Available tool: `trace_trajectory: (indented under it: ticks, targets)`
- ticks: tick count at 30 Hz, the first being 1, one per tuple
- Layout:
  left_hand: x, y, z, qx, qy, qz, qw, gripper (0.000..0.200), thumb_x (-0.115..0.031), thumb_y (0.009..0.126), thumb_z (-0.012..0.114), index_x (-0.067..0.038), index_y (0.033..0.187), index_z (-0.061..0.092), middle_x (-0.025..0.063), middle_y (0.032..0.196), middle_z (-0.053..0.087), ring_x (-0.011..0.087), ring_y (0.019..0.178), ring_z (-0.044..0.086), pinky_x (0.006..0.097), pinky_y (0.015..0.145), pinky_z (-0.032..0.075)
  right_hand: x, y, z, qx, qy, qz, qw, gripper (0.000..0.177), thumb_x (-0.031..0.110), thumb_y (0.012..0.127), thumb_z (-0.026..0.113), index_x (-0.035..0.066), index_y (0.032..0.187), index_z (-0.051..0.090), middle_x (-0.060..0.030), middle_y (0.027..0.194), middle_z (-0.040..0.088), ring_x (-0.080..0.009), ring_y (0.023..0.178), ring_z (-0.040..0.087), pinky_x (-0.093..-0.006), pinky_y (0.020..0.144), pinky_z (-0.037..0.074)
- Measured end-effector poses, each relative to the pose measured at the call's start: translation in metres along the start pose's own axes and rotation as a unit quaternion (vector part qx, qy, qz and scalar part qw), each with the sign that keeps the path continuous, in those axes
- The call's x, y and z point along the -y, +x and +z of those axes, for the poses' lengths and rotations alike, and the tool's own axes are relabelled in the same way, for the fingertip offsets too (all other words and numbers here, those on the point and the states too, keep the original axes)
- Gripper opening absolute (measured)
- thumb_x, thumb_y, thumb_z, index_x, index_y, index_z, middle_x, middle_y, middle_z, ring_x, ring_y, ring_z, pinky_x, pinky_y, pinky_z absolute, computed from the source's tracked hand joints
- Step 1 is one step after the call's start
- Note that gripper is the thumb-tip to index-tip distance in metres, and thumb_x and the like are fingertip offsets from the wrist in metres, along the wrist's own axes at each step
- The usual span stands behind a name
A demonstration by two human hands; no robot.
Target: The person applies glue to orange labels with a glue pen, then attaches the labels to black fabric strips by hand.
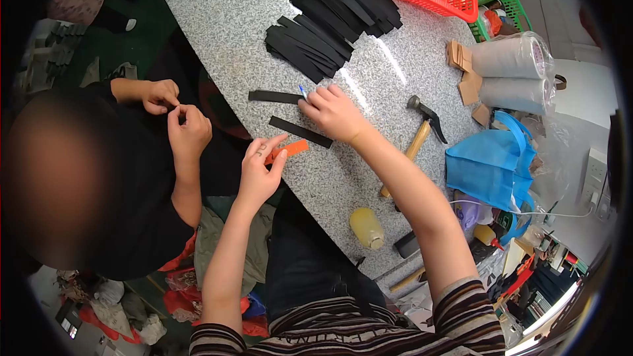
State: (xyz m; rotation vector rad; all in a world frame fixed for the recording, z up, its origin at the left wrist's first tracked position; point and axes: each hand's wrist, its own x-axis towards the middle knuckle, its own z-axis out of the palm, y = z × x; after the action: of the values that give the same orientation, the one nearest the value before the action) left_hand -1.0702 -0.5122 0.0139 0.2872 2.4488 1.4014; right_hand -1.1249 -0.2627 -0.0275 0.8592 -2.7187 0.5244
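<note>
An orange strip [297, 148] lies between the thumb and fingers of my left hand [258, 175], at the table's near edge. Fingers curled, my right hand [335, 115] grips a slim pen [302, 91] with a blue end; most of it is hidden by the hand. That hand covers the right end of one black strip [271, 97]. A second black strip [300, 132] lies slantwise between my two hands. Farther back, many more black strips [330, 10] are fanned out in overlapping rows.
A hammer [417, 142] with a wooden handle lies right of my right hand. Nearby are a yellowish bottle [366, 228], a blue bag [484, 165], wrapped rolls [508, 58] and a red basket [432, 0]. Another person [125, 184] sits at left, hands together.
</note>
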Motion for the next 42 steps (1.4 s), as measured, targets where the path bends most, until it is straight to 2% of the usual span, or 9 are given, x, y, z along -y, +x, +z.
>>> trace_trajectory:
  ticks: [7, 11, 15, 18, 22, 28, 32, 37, 42]
  targets:
    - [-0.003, 0.074, -0.011, -0.037, 0.116, 0.168, 0.978, 0.028, -0.012, 0.089, 0.077, -0.009, 0.117, 0.076, 0.0074, 0.095, 0.063, 0.0268, 0.092, 0.062, 0.0374, 0.080, 0.052, 0.020, -0.037, -0.017, -0.173, 0.162, 0.312, 0.920, 0.023, 0.000, 0.092, 0.067, 0.005, 0.114, 0.068, -0.0157, 0.097, 0.069, -0.0360, 0.092, 0.065, -0.0427, 0.083, 0.052]
    - [0.003, 0.109, -0.005, -0.015, 0.151, 0.204, 0.967, 0.027, -0.013, 0.092, 0.074, -0.009, 0.118, 0.076, 0.0081, 0.096, 0.064, 0.0288, 0.093, 0.061, 0.0399, 0.084, 0.051, 0.034, -0.047, -0.009, -0.157, 0.164, 0.303, 0.926, 0.021, 0.007, 0.089, 0.073, 0.006, 0.110, 0.068, -0.0135, 0.098, 0.067, -0.0335, 0.095, 0.064, -0.0418, 0.083, 0.050]
    - [0.012, 0.098, -0.008, -0.124, 0.112, 0.116, 0.979, 0.026, -0.011, 0.092, 0.072, -0.009, 0.118, 0.075, 0.0096, 0.097, 0.065, 0.0312, 0.096, 0.062, 0.0409, 0.086, 0.052, 0.035, -0.022, 0.003, -0.105, 0.076, 0.204, 0.970, 0.022, 0.016, 0.084, 0.077, 0.007, 0.102, 0.067, -0.0096, 0.095, 0.060, -0.0295, 0.095, 0.060, -0.0386, 0.080, 0.045]
    - [0.008, 0.066, -0.016, -0.124, 0.108, 0.115, 0.980, 0.027, -0.010, 0.092, 0.073, -0.009, 0.118, 0.075, 0.0102, 0.100, 0.066, 0.0317, 0.097, 0.063, 0.0410, 0.087, 0.052, 0.014, -0.010, 0.015, -0.065, 0.074, 0.162, 0.982, 0.017, 0.016, 0.086, 0.074, 0.007, 0.095, 0.064, -0.0093, 0.092, 0.058, -0.0300, 0.092, 0.059, -0.0392, 0.079, 0.046]
    - [0.013, 0.029, -0.003, -0.021, 0.145, 0.190, 0.971, 0.031, -0.011, 0.090, 0.074, -0.009, 0.121, 0.074, 0.0095, 0.126, 0.067, 0.0314, 0.103, 0.062, 0.0423, 0.089, 0.052, 0.003, -0.005, 0.006, -0.036, 0.077, 0.116, 0.990, 0.013, 0.009, 0.085, 0.074, 0.006, 0.093, 0.066, -0.0107, 0.085, 0.059, -0.0316, 0.083, 0.060, -0.0416, 0.074, 0.049]
    - [0.011, -0.009, 0.030, 0.024, 0.257, 0.174, 0.950, 0.050, -0.018, 0.091, 0.074, -0.011, 0.140, 0.063, 0.0082, 0.146, 0.059, 0.0290, 0.103, 0.060, 0.0411, 0.091, 0.051, 0.017, 0.012, -0.010, -0.156, 0.238, 0.284, 0.916, 0.005, 0.005, 0.090, 0.068, 0.001, 0.093, 0.068, -0.0130, 0.084, 0.062, -0.0328, 0.081, 0.063, -0.0410, 0.073, 0.050]
    - [-0.002, -0.020, 0.025, -0.036, 0.169, 0.153, 0.973, 0.046, -0.017, 0.091, 0.074, -0.010, 0.136, 0.065, 0.0081, 0.127, 0.065, 0.0283, 0.100, 0.060, 0.0405, 0.090, 0.050, 0.029, 0.003, -0.023, -0.100, 0.378, 0.292, 0.873, 0.007, 0.004, 0.091, 0.069, 0.003, 0.097, 0.072, -0.0131, 0.081, 0.064, -0.0304, 0.077, 0.065, -0.0383, 0.068, 0.051]
    - [0.001, -0.022, 0.017, -0.027, 0.153, 0.157, 0.975, 0.041, -0.011, 0.089, 0.075, -0.007, 0.130, 0.069, 0.0096, 0.098, 0.063, 0.0299, 0.093, 0.058, 0.0410, 0.085, 0.049, 0.035, -0.028, -0.013, -0.029, 0.145, 0.230, 0.962, 0.015, 0.007, 0.086, 0.077, 0.007, 0.101, 0.073, -0.0128, 0.083, 0.063, -0.0299, 0.079, 0.064, -0.0401, 0.069, 0.051]
    - [-0.003, -0.002, 0.024, 0.016, 0.219, 0.168, 0.961, 0.055, -0.036, 0.093, 0.072, -0.010, 0.140, 0.062, 0.0073, 0.090, 0.053, 0.0285, 0.087, 0.053, 0.0408, 0.081, 0.046, 0.045, -0.049, -0.003, -0.163, 0.180, 0.322, 0.915, 0.015, 0.003, 0.089, 0.073, 0.006, 0.104, 0.071, -0.0115, 0.089, 0.060, -0.0309, 0.082, 0.060, -0.0396, 0.073, 0.049]
